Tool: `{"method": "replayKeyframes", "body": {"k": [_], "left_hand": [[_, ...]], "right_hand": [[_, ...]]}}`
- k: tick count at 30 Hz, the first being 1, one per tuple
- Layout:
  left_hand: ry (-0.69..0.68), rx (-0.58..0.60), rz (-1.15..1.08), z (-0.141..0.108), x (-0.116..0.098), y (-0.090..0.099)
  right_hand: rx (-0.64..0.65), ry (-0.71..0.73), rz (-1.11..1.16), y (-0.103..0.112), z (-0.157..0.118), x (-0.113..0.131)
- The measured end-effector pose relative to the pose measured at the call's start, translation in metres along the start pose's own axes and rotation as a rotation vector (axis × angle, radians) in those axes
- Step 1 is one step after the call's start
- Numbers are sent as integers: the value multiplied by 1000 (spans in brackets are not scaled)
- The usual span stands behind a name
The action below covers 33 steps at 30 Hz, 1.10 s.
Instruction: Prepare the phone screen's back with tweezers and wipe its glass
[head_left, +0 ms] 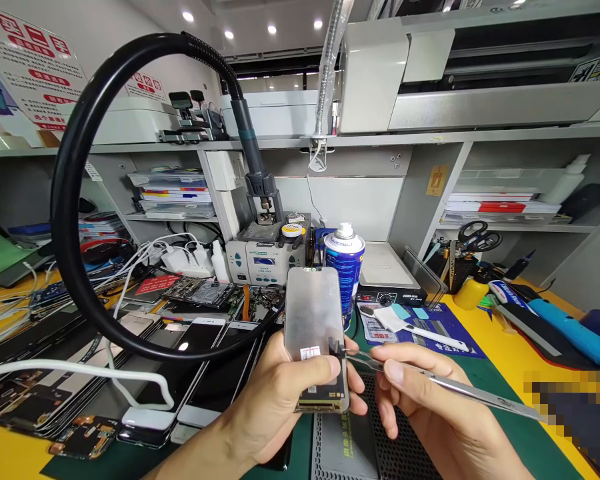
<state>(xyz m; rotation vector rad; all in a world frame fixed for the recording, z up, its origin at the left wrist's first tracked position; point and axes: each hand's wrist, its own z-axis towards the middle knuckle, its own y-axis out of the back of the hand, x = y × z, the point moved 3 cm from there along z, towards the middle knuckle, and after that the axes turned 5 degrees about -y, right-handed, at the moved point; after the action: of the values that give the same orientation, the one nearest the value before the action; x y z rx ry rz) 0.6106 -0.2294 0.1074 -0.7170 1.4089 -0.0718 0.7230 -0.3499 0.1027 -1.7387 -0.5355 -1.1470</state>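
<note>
My left hand is closed round a phone screen, held upright with its grey metal back toward me. The left thumb presses near a small white label low on that back. Between the fingers of my right hand lies a pair of steel tweezers. Its tips reach the screen's right edge, beside a dark flex cable; whether they grip the cable I cannot tell. Below the hands lies a black perforated mat.
A hot-air station with a looping black hose stands behind. A blue spray can is just beyond the screen. Several phones and parts cover the left side. A white-handled brush and scissors are at the right.
</note>
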Motion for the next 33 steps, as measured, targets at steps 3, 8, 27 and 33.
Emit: {"method": "replayKeyframes", "body": {"k": [3, 8, 27, 33], "left_hand": [[11, -33, 17, -1, 0, 0], [31, -79, 48, -3, -1, 0], [-155, -25, 297, -8, -6, -1], [-175, -51, 330, -5, -2, 2]], "right_hand": [[0, 19, -7, 3, 1, -2], [-34, 82, -59, 8, 0, -1], [-21, 103, -76, 12, -3, 2], [-15, 94, -85, 13, -6, 2]]}}
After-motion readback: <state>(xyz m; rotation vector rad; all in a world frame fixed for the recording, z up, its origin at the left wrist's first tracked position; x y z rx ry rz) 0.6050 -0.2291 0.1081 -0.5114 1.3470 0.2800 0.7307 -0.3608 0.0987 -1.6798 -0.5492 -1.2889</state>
